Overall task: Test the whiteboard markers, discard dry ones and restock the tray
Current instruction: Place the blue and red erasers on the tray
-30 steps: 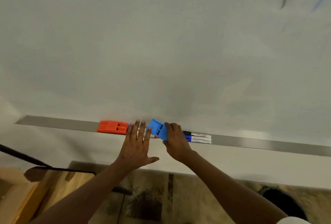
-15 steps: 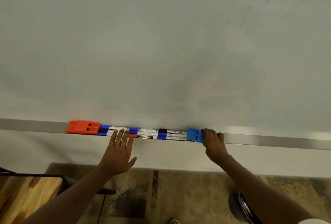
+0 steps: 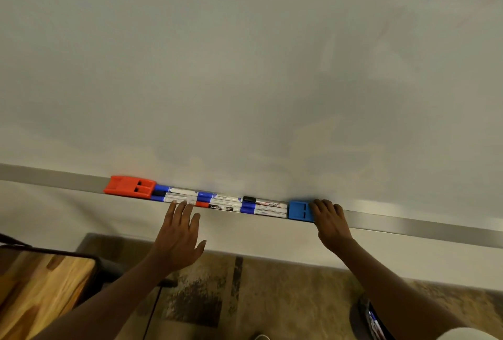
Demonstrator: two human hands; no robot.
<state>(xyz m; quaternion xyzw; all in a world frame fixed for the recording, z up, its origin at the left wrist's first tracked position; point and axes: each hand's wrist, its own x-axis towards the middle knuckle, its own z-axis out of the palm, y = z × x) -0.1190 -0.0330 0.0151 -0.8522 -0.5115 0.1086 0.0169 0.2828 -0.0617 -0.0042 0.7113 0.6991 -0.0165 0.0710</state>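
Observation:
Several whiteboard markers [image 3: 223,201] with blue, red and black caps lie in rows on the grey tray [image 3: 408,224] under the whiteboard [image 3: 245,67]. A red eraser [image 3: 128,186] sits at their left end and a blue eraser [image 3: 298,210] at their right end. My left hand [image 3: 178,236] is spread flat, its fingertips touching the front marker near the left of the row. My right hand [image 3: 330,224] has its fingers curled over the blue eraser's right end. Faint marker strokes show at the board's top right.
A wooden table corner [image 3: 40,285] juts in at the lower left. A dark round bin [image 3: 364,315] stands on the patterned floor at the lower right, partly behind my right forearm. The tray runs on to both sides.
My right hand carried the blue eraser rightward along the tray and set it down at the markers' right end. My left hand drew back, uncovering the row of markers.

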